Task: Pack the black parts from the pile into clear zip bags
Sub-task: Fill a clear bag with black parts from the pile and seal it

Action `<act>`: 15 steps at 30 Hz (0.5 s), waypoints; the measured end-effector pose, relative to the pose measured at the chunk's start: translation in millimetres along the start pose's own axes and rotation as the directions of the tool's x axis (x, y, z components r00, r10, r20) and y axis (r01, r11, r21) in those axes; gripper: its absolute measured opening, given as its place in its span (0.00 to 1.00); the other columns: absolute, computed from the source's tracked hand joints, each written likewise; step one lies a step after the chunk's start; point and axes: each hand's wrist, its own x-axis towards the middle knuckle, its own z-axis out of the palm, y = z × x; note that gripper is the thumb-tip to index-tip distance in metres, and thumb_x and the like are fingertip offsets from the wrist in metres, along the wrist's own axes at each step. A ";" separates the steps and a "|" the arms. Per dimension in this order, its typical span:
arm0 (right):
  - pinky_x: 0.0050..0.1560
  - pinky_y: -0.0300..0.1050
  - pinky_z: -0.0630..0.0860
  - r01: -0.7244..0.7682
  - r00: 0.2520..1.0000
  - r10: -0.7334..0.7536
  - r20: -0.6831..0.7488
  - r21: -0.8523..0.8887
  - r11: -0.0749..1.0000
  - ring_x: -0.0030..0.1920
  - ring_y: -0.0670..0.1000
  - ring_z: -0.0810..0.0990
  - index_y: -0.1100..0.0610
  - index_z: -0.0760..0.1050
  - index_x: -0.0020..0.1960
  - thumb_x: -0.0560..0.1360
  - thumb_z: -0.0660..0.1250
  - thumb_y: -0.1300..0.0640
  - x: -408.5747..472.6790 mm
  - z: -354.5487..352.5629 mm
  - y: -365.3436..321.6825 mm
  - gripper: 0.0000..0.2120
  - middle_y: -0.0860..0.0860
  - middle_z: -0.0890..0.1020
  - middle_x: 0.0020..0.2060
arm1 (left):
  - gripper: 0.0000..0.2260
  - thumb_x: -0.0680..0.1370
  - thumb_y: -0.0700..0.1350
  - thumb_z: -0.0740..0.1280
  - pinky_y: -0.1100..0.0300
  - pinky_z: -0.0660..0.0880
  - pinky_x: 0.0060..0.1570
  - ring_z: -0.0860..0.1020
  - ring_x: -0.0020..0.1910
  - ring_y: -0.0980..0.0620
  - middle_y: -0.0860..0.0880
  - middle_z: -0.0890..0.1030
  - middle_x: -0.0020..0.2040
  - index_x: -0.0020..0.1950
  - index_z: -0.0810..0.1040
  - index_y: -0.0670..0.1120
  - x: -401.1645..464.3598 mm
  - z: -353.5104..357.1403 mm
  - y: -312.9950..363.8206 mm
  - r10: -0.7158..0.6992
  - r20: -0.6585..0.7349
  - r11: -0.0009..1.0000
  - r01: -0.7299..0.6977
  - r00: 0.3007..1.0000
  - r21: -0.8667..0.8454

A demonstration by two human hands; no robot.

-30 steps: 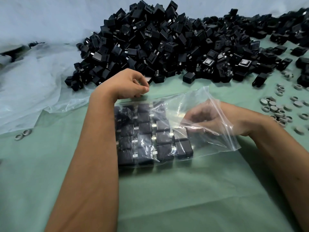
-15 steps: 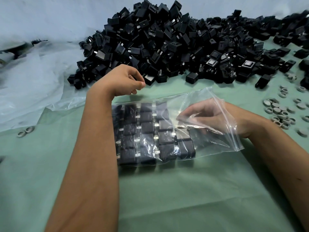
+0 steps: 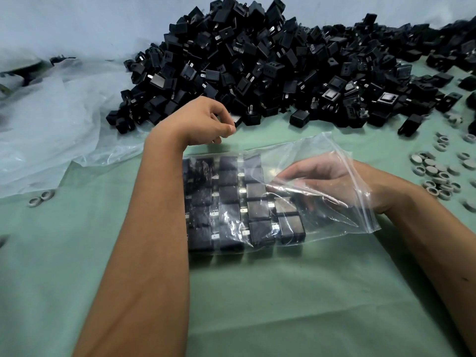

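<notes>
- Right hand (image 3: 324, 182): inside the mouth of the clear zip bag (image 3: 332, 161), centre right of frame, seen through the plastic. Fingers reach toward the packed parts; whether they hold one cannot be told through the film.
- Left hand (image 3: 203, 123): above the bag's upper left corner, at the near edge of the pile. Fingers curled, thumb and fingertips close together; whether they pinch a part cannot be told.
- Zip bag: lies flat on the green cloth (image 3: 283, 305) at frame centre, its open end to the right and lifted by the right wrist.
- Packed parts (image 3: 258, 212): black blocks with small metal tabs, set in neat rows in the bag's left half; the left forearm covers the leftmost column's edge.
- Pile of black parts (image 3: 270, 63): loose heap across the upper half of the frame, spreading toward the upper right.
- Grey rings (image 3: 435, 173): scattered at the right edge; two more (image 3: 41, 198) at the left.
- Loose clear plastic sheet (image 3: 51, 130): crumpled at the upper left, beside the pile.
</notes>
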 end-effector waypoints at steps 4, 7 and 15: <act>0.33 0.43 0.79 0.014 1.000 -0.014 0.014 0.002 1.000 0.36 0.50 0.83 0.48 0.81 0.65 0.80 0.67 0.41 1.3 -1.5 2.7 0.18 0.51 0.85 0.42 | 0.02 0.79 0.44 0.73 0.54 0.81 0.48 0.84 0.44 0.50 0.48 0.83 0.43 0.50 0.84 0.48 -0.2 1.1 0.2 -0.027 0.052 0.999 0.028 0.998 -0.016; 0.33 0.43 0.80 0.018 1.000 -0.018 0.003 -0.011 1.000 0.36 0.50 0.84 0.49 0.81 0.65 0.82 0.66 0.43 0.8 -2.7 5.9 0.16 0.50 0.85 0.42 | 0.02 0.78 0.44 0.74 0.55 0.81 0.46 0.84 0.44 0.50 0.48 0.82 0.40 0.50 0.85 0.48 -0.7 3.9 0.8 -0.033 0.088 0.999 0.035 0.996 -0.017; 0.34 0.64 0.80 0.037 0.995 -0.041 -0.086 -0.053 0.998 0.37 0.62 0.84 0.51 0.78 0.67 0.85 0.63 0.47 1.4 -3.7 13.7 0.15 0.58 0.85 0.43 | 0.02 0.78 0.45 0.75 0.55 0.81 0.49 0.83 0.44 0.51 0.48 0.83 0.41 0.49 0.85 0.50 -0.4 7.7 14.6 0.002 0.173 1.000 -0.003 0.985 0.006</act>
